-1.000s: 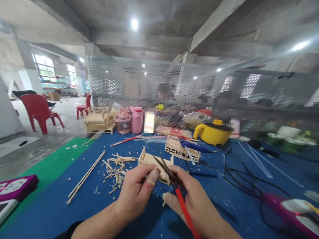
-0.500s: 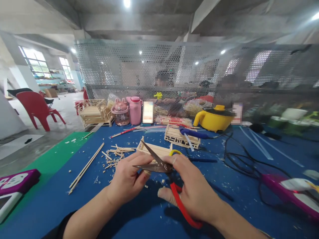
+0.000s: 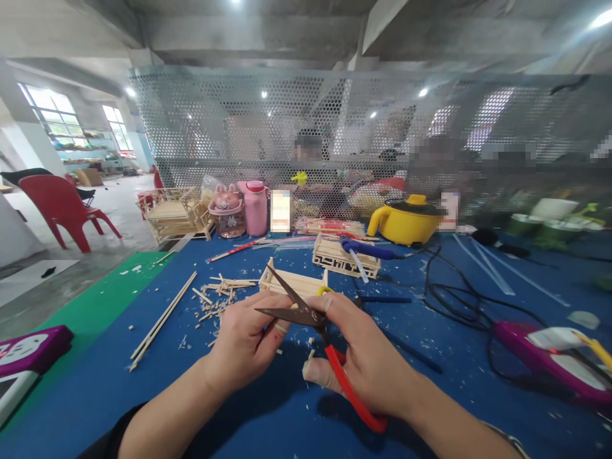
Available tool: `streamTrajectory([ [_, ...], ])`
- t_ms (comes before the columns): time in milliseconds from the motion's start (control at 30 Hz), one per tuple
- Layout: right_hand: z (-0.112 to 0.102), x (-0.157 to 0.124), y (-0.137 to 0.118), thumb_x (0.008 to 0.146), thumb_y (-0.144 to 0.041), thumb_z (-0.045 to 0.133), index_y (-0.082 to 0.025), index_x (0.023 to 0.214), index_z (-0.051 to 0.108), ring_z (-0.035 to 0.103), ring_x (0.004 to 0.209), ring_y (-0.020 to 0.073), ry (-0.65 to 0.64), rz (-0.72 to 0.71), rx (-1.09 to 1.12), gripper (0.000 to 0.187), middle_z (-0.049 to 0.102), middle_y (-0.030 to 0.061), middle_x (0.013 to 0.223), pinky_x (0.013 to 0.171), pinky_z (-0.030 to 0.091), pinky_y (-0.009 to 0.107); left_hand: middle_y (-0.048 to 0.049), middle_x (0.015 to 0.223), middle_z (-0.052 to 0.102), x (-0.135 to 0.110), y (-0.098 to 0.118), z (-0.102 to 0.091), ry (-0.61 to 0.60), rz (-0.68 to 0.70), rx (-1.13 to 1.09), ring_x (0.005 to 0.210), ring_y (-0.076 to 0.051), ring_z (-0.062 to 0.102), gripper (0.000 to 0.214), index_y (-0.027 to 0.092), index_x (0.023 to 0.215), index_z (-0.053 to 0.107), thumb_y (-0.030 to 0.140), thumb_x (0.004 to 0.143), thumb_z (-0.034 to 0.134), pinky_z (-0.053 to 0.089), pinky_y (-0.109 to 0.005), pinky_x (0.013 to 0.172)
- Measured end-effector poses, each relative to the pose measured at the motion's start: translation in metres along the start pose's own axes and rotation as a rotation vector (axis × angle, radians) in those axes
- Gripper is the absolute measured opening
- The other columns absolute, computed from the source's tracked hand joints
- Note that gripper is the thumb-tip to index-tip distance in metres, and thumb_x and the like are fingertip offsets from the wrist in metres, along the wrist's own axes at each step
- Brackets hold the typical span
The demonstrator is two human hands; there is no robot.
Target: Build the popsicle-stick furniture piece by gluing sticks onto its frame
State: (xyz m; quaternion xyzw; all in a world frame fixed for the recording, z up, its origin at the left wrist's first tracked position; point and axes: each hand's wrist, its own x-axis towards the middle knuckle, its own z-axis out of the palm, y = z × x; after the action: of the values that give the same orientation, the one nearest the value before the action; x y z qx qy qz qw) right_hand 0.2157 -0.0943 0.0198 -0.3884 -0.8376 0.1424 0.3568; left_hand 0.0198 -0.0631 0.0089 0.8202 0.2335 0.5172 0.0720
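My right hand grips red-handled scissors with their dark blades spread apart and pointing left. My left hand is closed in a pinch just under the blades, holding a small wooden stick piece between thumb and fingers. Both hands hover over the blue table cover. Just behind them stands a small frame of wooden sticks. A second stick frame lies further back.
Long sticks and wood offcuts lie to the left. At the back stand a yellow pot, pink bottles and a stick model. Black cables and a purple tool are on the right. People sit behind the mesh screen.
The scissors went from blades together to spread apart, and the blades now point left over my left fingers. The view has tilted down slightly.
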Motion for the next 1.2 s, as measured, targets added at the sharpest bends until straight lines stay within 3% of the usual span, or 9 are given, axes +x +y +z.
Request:
streamTrajectory([
  [233, 0.004, 0.000, -0.001, 0.076, -0.049, 0.065, -0.022, 0.120, 0.052, 0.056, 0.095, 0.0191, 0.012, -0.017, 0.068, 0.053, 0.060, 0.0066, 0.107, 0.085, 0.046, 0.032, -0.0033, 0.084, 0.071, -0.001, 0.003, 0.001, 0.019, 0.008, 0.027, 0.081, -0.010, 0.066, 0.015, 0.016, 0.090, 0.064, 0.010, 0.083, 0.052, 0.049, -0.016, 0.075],
  [367, 0.007, -0.002, 0.001, 0.077, -0.054, 0.060, -0.017, 0.115, 0.057, 0.058, 0.090, 0.0207, 0.047, -0.006, -0.004, 0.053, 0.063, 0.0090, 0.099, 0.080, 0.048, 0.033, -0.0018, 0.084, 0.071, -0.002, 0.005, 0.000, 0.042, 0.030, 0.083, 0.079, -0.009, 0.066, 0.016, 0.017, 0.090, 0.063, 0.008, 0.081, 0.053, 0.049, -0.014, 0.073],
  [600, 0.007, -0.001, 0.002, 0.080, -0.048, 0.060, -0.019, 0.112, 0.059, 0.065, 0.081, 0.0175, 0.073, 0.019, -0.055, 0.043, 0.070, 0.0061, 0.094, 0.073, 0.051, 0.026, -0.0003, 0.066, 0.063, 0.003, 0.006, -0.003, 0.000, -0.036, 0.104, 0.064, -0.009, 0.059, 0.014, 0.015, 0.076, 0.061, 0.012, 0.086, 0.051, 0.046, -0.016, 0.063],
  [800, 0.009, 0.002, -0.002, 0.075, -0.052, 0.063, -0.019, 0.117, 0.055, 0.060, 0.096, 0.0225, 0.102, 0.050, -0.030, 0.054, 0.065, 0.0092, 0.106, 0.083, 0.049, 0.034, -0.0007, 0.070, 0.066, 0.002, 0.003, -0.002, 0.016, -0.006, 0.137, 0.065, -0.009, 0.061, 0.012, 0.015, 0.084, 0.063, 0.011, 0.085, 0.051, 0.045, -0.016, 0.061],
  [900, 0.009, 0.002, -0.001, 0.075, -0.046, 0.065, -0.020, 0.111, 0.059, 0.061, 0.085, 0.0204, 0.095, 0.090, -0.045, 0.045, 0.067, 0.0062, 0.095, 0.075, 0.049, 0.031, -0.0024, 0.076, 0.068, 0.001, 0.003, -0.001, -0.020, 0.030, 0.137, 0.071, -0.011, 0.063, 0.011, 0.015, 0.087, 0.062, 0.012, 0.086, 0.051, 0.046, -0.017, 0.066],
  [1033, 0.010, 0.003, -0.002, 0.080, -0.038, 0.060, -0.021, 0.098, 0.059, 0.053, 0.057, 0.0111, 0.222, 0.204, 0.157, 0.025, 0.060, -0.0019, 0.068, 0.056, 0.045, 0.023, -0.0016, 0.068, 0.063, 0.000, 0.003, 0.004, -0.107, 0.013, 0.155, 0.062, -0.011, 0.058, 0.014, 0.015, 0.085, 0.061, 0.020, 0.089, 0.049, 0.045, -0.019, 0.059],
  [1133, 0.012, 0.007, -0.005, 0.074, -0.036, 0.067, -0.021, 0.097, 0.052, 0.051, 0.057, 0.0093, 0.367, 0.300, 0.452, 0.031, 0.054, -0.0046, 0.068, 0.055, 0.045, 0.021, -0.0024, 0.071, 0.066, 0.000, 0.002, 0.009, -0.231, 0.025, 0.149, 0.063, -0.012, 0.060, 0.017, 0.015, 0.086, 0.061, 0.021, 0.091, 0.046, 0.047, -0.020, 0.059],
  [1200, 0.012, 0.010, -0.008, 0.069, -0.031, 0.071, -0.022, 0.097, 0.050, 0.053, 0.061, 0.0094, 0.380, 0.350, 0.595, 0.037, 0.054, -0.0049, 0.071, 0.059, 0.046, 0.021, -0.0037, 0.077, 0.068, -0.001, 0.001, 0.012, -0.288, 0.061, 0.141, 0.066, -0.012, 0.062, 0.018, 0.015, 0.091, 0.061, 0.020, 0.092, 0.043, 0.049, -0.021, 0.061],
])
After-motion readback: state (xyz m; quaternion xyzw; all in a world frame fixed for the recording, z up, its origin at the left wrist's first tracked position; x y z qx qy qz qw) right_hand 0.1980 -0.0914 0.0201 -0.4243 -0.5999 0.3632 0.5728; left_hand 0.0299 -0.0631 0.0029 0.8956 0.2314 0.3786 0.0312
